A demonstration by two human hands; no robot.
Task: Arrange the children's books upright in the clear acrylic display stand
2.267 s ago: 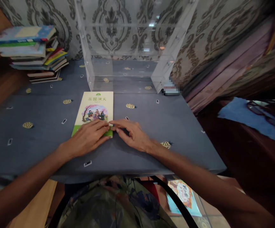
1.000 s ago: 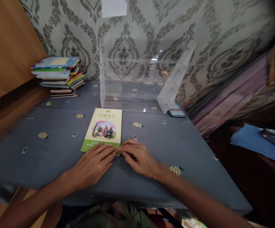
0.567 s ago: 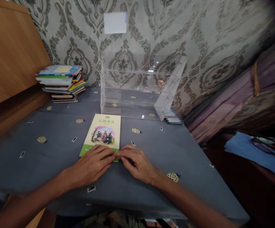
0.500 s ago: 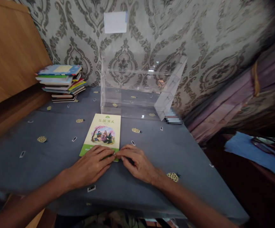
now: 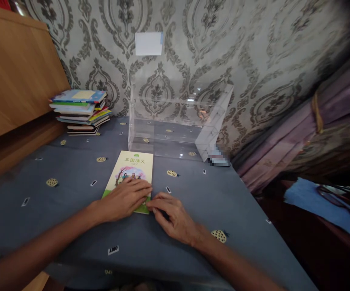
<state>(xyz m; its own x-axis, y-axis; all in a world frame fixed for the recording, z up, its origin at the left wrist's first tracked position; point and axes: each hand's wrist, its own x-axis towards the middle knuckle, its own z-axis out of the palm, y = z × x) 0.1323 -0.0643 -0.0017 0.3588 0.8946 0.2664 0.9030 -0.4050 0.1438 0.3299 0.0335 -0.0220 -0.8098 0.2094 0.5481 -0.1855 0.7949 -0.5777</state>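
Pinning book [image 5: 132, 167] flat on tabletop [image 5: 72, 202] with left hand [image 5: 126, 199], fingers spread open across cover. Picking at its near right corner with right hand [image 5: 175, 218], fingers loosely curled, gripping nothing. Probably prising the edge; to lift, must get fingertips underneath.

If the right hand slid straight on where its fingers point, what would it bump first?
Probably the book: its near corner lies just ahead of the right hand, under the left hand.

Left hand [image 5: 125, 199] lies flat on the green book [image 5: 132, 171]; right hand [image 5: 171, 217] touches its corner.
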